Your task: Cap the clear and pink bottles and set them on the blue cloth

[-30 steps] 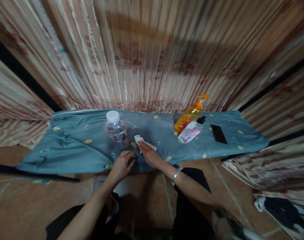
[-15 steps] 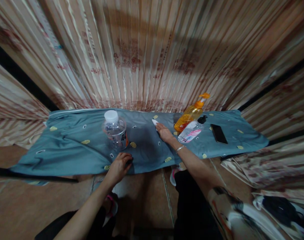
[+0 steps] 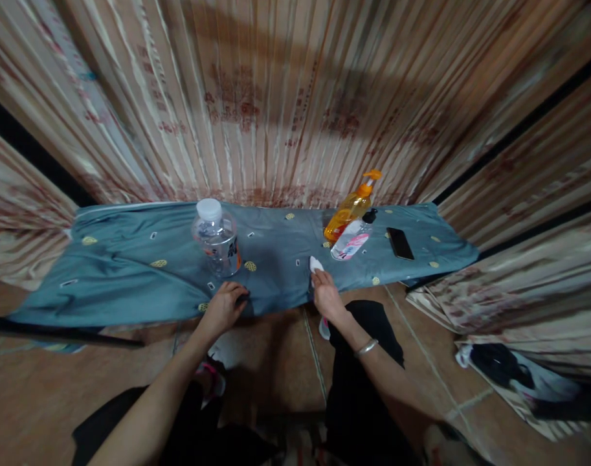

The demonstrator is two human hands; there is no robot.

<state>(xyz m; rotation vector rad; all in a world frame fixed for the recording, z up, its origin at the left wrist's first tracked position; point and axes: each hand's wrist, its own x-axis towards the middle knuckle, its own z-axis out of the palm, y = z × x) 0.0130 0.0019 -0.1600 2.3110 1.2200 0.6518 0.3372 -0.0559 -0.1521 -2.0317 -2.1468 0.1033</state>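
My right hand [image 3: 327, 294] pinches a small white wad [image 3: 316, 264], tissue or cloth, against the blue-grey patterned cloth [image 3: 270, 243] near its front edge. My left hand [image 3: 224, 307] is closed at that same edge, with something small and dark [image 3: 243, 296] at its fingertips that I cannot make out. Just beyond the left hand stands a large clear plastic bottle [image 3: 217, 246] with a white cap. Beyond the right hand are an orange pump bottle [image 3: 348, 215] and a clear pump bottle [image 3: 352, 239] with a black top and pink label, close together.
A black phone [image 3: 400, 244] lies on the cloth at the right. Pleated, patterned curtains [image 3: 256, 110] hang behind and at both sides, with dark bars [image 3: 523, 129] against them. A dark bag-like item [image 3: 499, 364] is at the lower right, above the tiled floor [image 3: 285, 362].
My right hand has drawn the white wad back toward the cloth's front edge. My left hand stays near the clear bottle. The whole view has shifted slightly.
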